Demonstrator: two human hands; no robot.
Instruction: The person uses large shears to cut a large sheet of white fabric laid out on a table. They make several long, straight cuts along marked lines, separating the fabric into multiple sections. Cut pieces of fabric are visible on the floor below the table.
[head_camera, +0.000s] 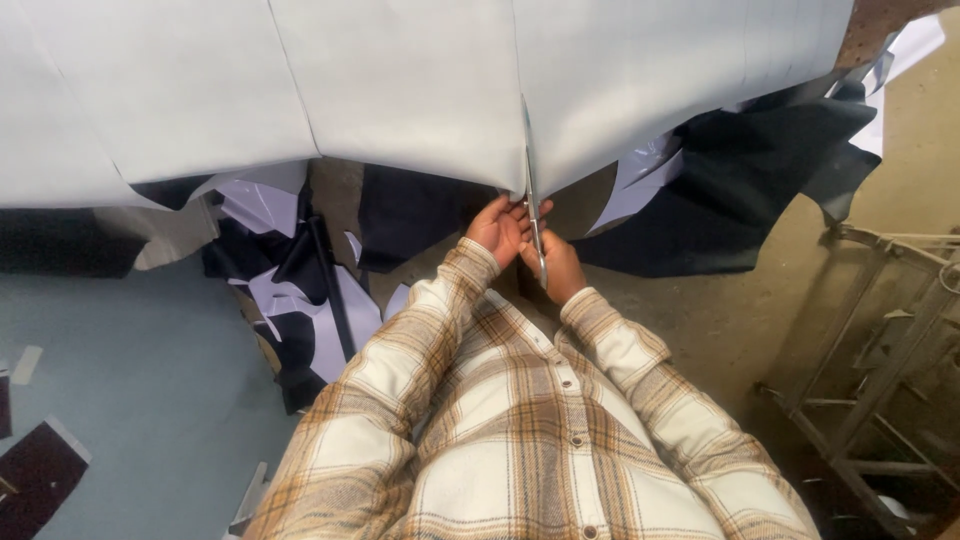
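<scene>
Far across the scene hangs a big pale grey sheet (400, 90), smooth and matte, with thin seams or cut lines running down it; its top and left run out of view. At near left lies a pale blue surface (130, 400) with a dark scrap on it. Beside it, black and lilac offcuts (300, 290) lie heaped, jagged and glossy. At centre the left hand (503, 226) pinches the sheet's near edge. Just right, the right hand (556, 264) is closed on metal scissors (534, 225), blades up in the cut; how far they gape I cannot tell. Plaid sleeves (520, 420) fill the near view. A black sheet (740, 190) lies right, on bare concrete (730, 320). A metal frame (880, 390), partly cut off, stands at near right.
</scene>
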